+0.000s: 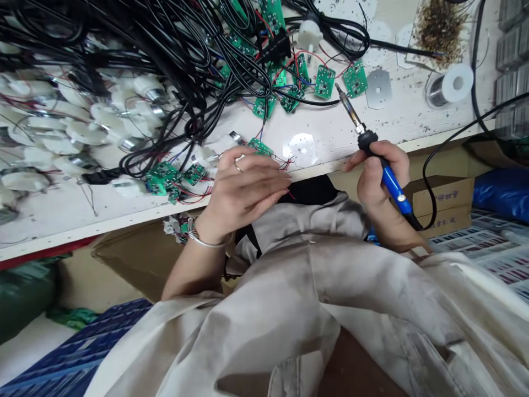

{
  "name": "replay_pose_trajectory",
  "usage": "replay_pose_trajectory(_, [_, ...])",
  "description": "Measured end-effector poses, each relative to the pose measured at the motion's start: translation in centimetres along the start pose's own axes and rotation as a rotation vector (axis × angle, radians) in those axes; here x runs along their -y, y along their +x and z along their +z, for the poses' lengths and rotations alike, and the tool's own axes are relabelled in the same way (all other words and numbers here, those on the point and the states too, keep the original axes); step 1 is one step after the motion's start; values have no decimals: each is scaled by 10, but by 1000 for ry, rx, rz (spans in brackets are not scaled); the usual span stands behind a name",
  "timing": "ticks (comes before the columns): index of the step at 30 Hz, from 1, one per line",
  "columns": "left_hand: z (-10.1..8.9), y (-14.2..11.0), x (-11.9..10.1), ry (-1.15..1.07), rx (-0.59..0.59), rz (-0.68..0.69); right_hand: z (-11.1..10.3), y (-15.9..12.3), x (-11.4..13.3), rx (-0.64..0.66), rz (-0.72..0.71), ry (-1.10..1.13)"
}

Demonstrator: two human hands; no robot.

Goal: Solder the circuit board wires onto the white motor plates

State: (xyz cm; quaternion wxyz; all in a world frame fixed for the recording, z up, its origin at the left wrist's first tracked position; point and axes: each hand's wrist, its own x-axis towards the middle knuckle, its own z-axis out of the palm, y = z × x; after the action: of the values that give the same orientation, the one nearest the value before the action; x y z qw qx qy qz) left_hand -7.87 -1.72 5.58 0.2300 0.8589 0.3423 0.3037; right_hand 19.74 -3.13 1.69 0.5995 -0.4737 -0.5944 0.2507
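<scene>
The person's right hand (382, 171) was closed around a blue-handled soldering iron with a black collar and a metal tip (390, 182), thumb and fingers wrapped about the grip. The tip pointed up and away from the body, over the white tabletop (231, 124), close to a row of green rectangular circuit boards (324, 81). The left hand (248, 190) hovered at the table's near edge, its fingers nearly straight and held close together; whether they pinched anything could not be told. Thin red wires (286, 163) showed just beside those fingertips, and a small green circuit board (260, 146) lay just beyond the knuckles. A clear flat plastic plate with small holes (305, 150) lay between the two hands. Coiled black cables (231, 71) and white rounded plastic parts (86, 121) were heaped toward the left, while a white spool of solder wire (458, 82) lay at the right.
</scene>
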Motion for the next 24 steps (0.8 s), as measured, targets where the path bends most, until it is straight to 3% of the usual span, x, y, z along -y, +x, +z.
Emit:
replay_pose_trajectory(4, [7,1,-2,34,15,-67,0,-2,-6,5,-13,26])
replay_pose_trajectory(10, [20,10,0,154,-126,-265,3,-6,-9,62,4,10])
replay_pose_trajectory(16, [32,21,7,331,-82,-398,6,-6,-8,143,51,16])
replay_pose_trajectory(24, [41,17,14,438,-1,-291,6,-7,-7,175,146,17])
